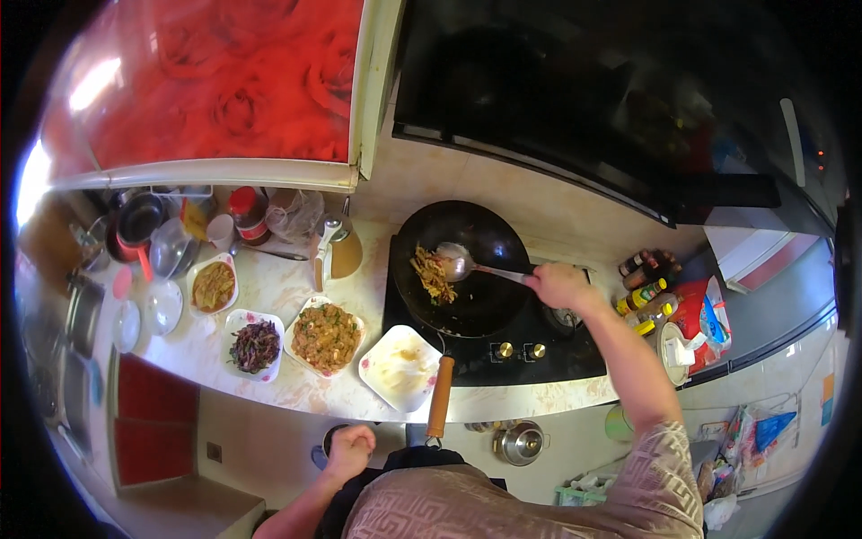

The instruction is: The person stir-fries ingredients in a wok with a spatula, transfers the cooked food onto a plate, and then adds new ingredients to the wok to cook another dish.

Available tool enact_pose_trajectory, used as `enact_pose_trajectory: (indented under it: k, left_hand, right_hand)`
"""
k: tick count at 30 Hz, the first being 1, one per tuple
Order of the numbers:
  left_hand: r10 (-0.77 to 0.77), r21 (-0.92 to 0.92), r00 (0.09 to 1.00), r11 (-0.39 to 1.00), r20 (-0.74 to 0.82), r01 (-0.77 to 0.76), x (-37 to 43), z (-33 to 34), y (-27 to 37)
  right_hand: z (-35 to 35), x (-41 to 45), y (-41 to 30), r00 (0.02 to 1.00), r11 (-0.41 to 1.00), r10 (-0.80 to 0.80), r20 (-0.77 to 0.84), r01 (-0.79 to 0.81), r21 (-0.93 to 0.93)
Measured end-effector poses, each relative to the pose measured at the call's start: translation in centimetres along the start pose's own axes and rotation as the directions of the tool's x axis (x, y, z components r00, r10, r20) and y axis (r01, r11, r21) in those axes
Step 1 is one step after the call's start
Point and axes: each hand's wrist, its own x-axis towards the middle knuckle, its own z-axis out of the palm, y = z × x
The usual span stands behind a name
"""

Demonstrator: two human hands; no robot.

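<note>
My right hand point(560, 290) is closed around the handle of a metal cooking ladle point(456, 261). The ladle's bowl rests inside a black wok point(495, 303) on the cooktop, against a heap of cooked food point(433, 275). The wok's wooden handle point(440, 397) points towards my body. My left hand point(353, 447) hangs in front of the counter, its fingers curled with nothing visible in them. Nearest on the counter is a white square plate point(401, 367) with a smear of sauce. Left of it stands a plate of chopped food in brown sauce point(326, 335).
A bowl of dark purple vegetables point(254, 347) and another dish point(213, 287) stand farther left. A tan jug point(347, 252) is behind them. Bottles point(641, 295) stand right of the cooktop point(485, 370). The dark range hood point(539, 101) hangs above.
</note>
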Motion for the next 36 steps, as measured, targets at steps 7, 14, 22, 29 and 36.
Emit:
enact_pose_trajectory:
  k: [7,14,22,29,36]
  left_hand:
    - [0.016,0.284,0.979,0.958,-0.202,0.044,-2.6,-3.8,-3.6]
    - [-0.011,0.401,0.992,0.914,-0.126,0.061,-2.8,-3.7,-2.4]
    - [0.011,0.412,0.997,0.911,-0.075,0.021,-1.2,-2.9,-2.6]
    - [-0.1,0.393,0.995,0.915,-0.002,0.093,-1.3,-2.2,-1.8]
    - [-0.115,0.352,0.993,0.93,0.013,0.103,-0.9,-1.8,-2.5]
  right_hand:
    - [-1.3,0.7,6.0,0.934,0.997,0.059,0.351,-0.039,-0.064]
    - [7.3,1.6,0.2,0.888,0.377,-0.029,0.459,-0.415,0.828]
    - [4.5,-0.6,-3.1,0.953,0.963,0.103,-0.284,-0.024,0.269]
    - [4.9,-9.6,-5.9,0.949,0.989,-0.082,-0.303,0.116,0.095]
    - [6.7,-8.3,-6.3,0.921,0.984,0.063,-0.385,0.007,0.179]
